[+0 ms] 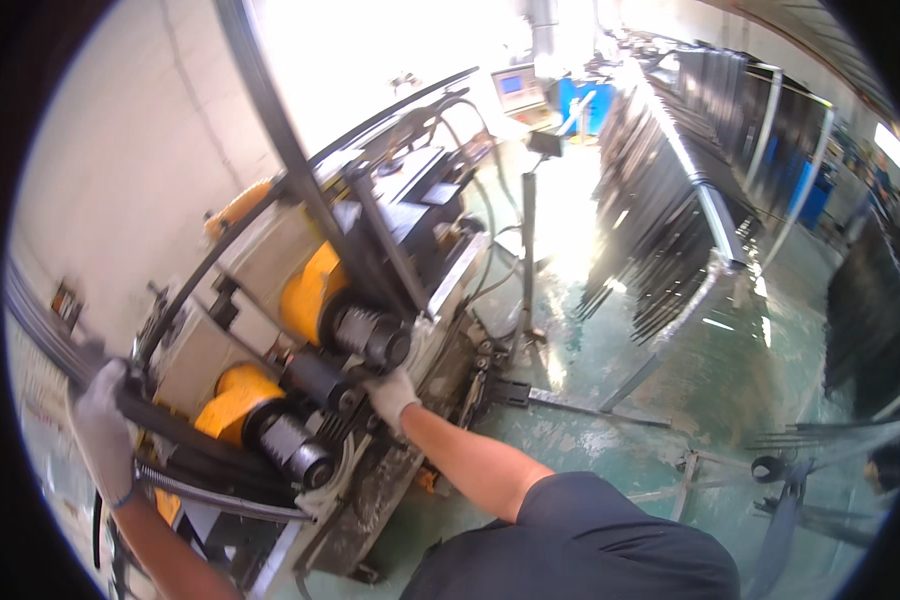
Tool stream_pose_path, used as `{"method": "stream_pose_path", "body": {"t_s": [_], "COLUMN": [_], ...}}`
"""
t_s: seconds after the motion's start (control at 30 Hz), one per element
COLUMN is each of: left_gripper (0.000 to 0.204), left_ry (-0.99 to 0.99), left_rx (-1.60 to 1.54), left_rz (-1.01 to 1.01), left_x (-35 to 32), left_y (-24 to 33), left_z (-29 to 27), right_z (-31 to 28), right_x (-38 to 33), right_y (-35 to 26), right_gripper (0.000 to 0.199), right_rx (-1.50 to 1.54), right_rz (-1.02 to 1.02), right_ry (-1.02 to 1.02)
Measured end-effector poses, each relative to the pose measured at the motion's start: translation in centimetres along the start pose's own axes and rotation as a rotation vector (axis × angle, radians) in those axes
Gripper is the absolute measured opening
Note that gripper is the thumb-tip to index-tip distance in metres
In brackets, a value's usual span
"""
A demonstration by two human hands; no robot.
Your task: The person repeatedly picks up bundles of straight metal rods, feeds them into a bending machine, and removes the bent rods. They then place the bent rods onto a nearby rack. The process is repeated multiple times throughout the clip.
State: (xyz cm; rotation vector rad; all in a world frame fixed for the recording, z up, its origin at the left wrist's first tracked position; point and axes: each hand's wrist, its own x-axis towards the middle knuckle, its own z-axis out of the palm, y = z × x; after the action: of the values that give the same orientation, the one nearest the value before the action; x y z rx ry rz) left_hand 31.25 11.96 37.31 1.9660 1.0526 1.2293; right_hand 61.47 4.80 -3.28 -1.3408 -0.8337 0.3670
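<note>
My left hand [103,425], in a pale glove, is raised at the left edge of the machine. Its slightly blurred fingers curl against a long dark bar [48,330] that runs past the machine. With my forearm stretched across the front, my right hand [390,396], also gloved, reaches in beside a black cylinder [318,378]; its fingertips are hidden there. Around it sit two yellow housings [238,400], each with a black motor [370,336] pointing toward me. A ribbed hose [220,497] curves below the motors.
A tall dark post [275,105] rises from the machine. To the right, a rack [715,215] holds many hanging black strips over the green floor [560,440]. A stand [528,250] with a small box on top is nearer. A monitor [515,88] and blue bin [585,105] are farther back.
</note>
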Motion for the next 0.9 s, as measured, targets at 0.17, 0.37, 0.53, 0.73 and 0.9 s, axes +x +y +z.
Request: {"method": "stream_pose_path", "body": {"t_s": [0.17, 0.37, 0.53, 0.73, 0.9], "left_gripper": [0.04, 0.05, 0.055, 0.062, 0.051], "left_ry": [-0.086, -0.092, -0.074, -0.049, -0.046], "left_rx": [-0.035, 0.102, 0.138, 0.185, 0.249], "left_rz": [0.001, 0.076, 0.035, 0.029, -0.003], "left_x": [-1.3, -4.1, -4.2, -3.3, -4.1], "left_y": [1.2, 4.4, 4.2, 4.1, 4.3], "left_z": [1.9, 1.6, 1.2, 2.1, 0.6], "right_z": [-1.4, -1.0, -0.5, -1.5, -1.4], "right_x": [-1.1, -0.6, -0.7, 0.1, -0.7], "right_y": [-0.7, -1.1, -1.8, -0.7, -2.7], "right_gripper": [0.024, 0.024, 0.023, 0.036, 0.037], "right_rx": [0.374, 0.403, 0.392, 0.462, 0.462], "right_rz": [0.23, 0.406, 0.336, 0.362, 0.427], "right_ry": [0.107, 0.075, 0.12, 0.06, 0.006]}}
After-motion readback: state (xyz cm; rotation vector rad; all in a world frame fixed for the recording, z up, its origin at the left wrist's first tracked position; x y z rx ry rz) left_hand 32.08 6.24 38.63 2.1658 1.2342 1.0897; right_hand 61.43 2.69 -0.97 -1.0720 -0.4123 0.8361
